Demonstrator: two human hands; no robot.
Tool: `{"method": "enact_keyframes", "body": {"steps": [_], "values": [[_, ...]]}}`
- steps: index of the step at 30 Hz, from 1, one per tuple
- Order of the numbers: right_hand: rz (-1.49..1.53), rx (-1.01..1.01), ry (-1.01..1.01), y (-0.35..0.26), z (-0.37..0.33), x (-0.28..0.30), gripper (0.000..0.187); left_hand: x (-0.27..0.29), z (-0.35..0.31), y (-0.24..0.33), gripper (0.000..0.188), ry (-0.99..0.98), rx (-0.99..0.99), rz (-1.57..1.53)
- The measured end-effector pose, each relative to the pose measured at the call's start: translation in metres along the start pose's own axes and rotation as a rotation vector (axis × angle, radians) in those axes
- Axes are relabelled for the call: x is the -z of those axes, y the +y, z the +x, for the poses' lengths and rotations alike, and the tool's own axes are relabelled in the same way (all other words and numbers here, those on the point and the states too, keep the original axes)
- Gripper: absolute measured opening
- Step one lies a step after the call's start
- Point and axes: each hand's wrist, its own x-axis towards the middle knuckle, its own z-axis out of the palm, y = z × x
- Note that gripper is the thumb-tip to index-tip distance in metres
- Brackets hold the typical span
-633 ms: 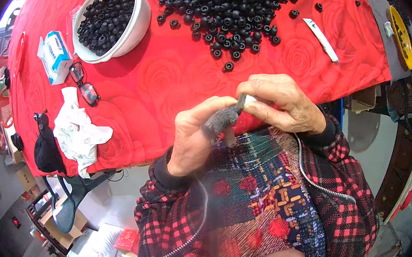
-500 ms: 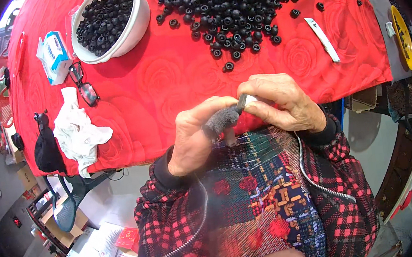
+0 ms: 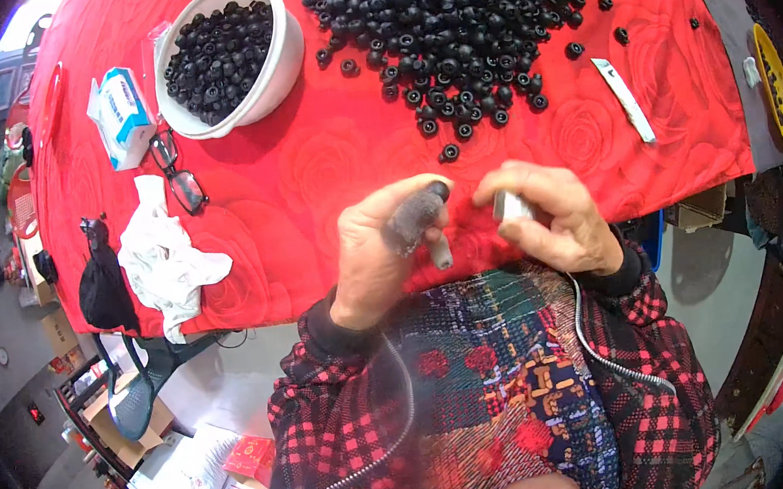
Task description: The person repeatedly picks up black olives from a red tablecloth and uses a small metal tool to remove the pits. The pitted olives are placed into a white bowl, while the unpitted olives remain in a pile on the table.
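Note:
My left hand (image 3: 373,246) is closed, pinching a small black round piece (image 3: 439,189) at its fingertips. A fuzzy grey covering (image 3: 416,221) lies over a digit of that hand, and a pale, blunt tip (image 3: 442,255) sticks out below it. Just to the right, apart from the left hand, my right hand (image 3: 558,214) grips a short white tool (image 3: 512,206) with a flat end. Its edge looks like a small blade, but the fingers hide most of it. Beyond both hands lies a large heap of similar black pieces (image 3: 447,41).
A white bowl (image 3: 294,61) holds more black pieces. Left of it are a blue-and-white tissue pack (image 3: 123,119), eyeglasses (image 3: 179,175), a white cloth (image 3: 161,252) and a black cloth item (image 3: 103,286). A white strip (image 3: 625,99) lies right, near a yellow tray (image 3: 764,67). Red cloth (image 3: 326,156) covers the table.
My right hand has drawn the white tool away to the right from the left hand. The black piece now shows at the left fingertips. The whole view has shifted slightly.

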Motion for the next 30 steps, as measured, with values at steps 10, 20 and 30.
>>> {"method": "enact_keyframes", "body": {"steps": [10, 20, 30], "values": [[-0.296, 0.371, 0.184, 0.002, 0.009, -0.023, 0.042, -0.002, -0.012, 0.001, 0.025, -0.178, 0.114, -0.108], [-0.648, 0.521, 0.163, -0.007, -0.005, -0.028, 0.051, -0.001, -0.020, -0.006, 0.024, -0.182, 0.139, -0.391], [-0.324, 0.153, 0.196, 0.006, -0.005, -0.027, 0.028, 0.008, -0.019, 0.039, 0.024, 0.097, -0.387, 0.246]]}}
